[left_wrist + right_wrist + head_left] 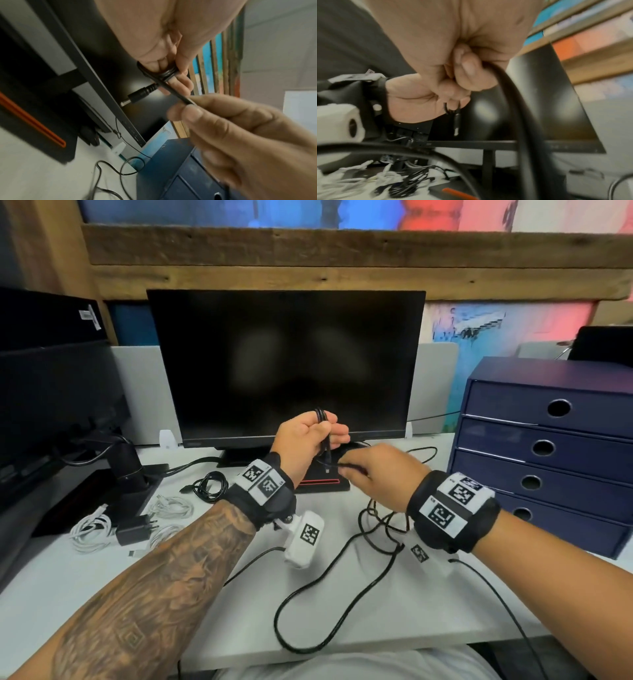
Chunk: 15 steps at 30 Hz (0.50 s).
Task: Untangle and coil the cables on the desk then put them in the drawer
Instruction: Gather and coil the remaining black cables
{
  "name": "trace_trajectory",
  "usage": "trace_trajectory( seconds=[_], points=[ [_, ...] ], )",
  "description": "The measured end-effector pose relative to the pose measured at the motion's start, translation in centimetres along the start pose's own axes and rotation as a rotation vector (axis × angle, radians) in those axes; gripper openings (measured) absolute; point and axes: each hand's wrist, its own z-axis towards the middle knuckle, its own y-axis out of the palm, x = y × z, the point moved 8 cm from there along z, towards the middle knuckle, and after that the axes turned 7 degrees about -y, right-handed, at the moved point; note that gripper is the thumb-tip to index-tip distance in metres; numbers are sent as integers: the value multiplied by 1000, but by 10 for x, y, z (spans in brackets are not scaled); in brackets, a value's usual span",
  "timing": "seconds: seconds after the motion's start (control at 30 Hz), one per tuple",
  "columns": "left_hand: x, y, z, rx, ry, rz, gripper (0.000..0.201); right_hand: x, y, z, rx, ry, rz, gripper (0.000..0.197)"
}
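Observation:
A long black cable [346, 573] trails in loose loops over the white desk [428, 614]. My left hand [308, 436] is raised in front of the monitor and grips a few small turns of that cable [167, 73] wound round its fingers. The barrel plug [139, 94] hangs free below them. Just to the right, my right hand [371, 470] pinches the same cable [513, 102] between thumb and fingers, a short way from the coil. A dark blue drawer unit [548, 440] stands at the right with all its drawers closed.
A coiled black cable [209, 486] lies left of the monitor stand [322, 484]. Further left are white cables [91, 531] and a black plug adapter [133, 534]. The monitor [287, 364] stands behind my hands. Another screen and its arm fill the far left.

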Motion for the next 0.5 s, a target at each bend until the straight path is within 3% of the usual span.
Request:
trace_trajectory(
  seconds=[0.13, 0.23, 0.4, 0.5],
  points=[
    [7, 10, -1, -85, 65, 352, 19, -4, -30, -1, 145, -108, -82, 17],
    [-3, 15, -1, -188, 43, 600, 17, -6, -40, 1, 184, -99, -102, 16],
    [-25, 19, -8, -293, -162, 623, 38, 5, -43, 0, 200, -175, -259, 20],
    [-31, 17, -9, -361, -280, 563, 33, 22, -47, -2, 258, -175, -267, 27]
  ],
)
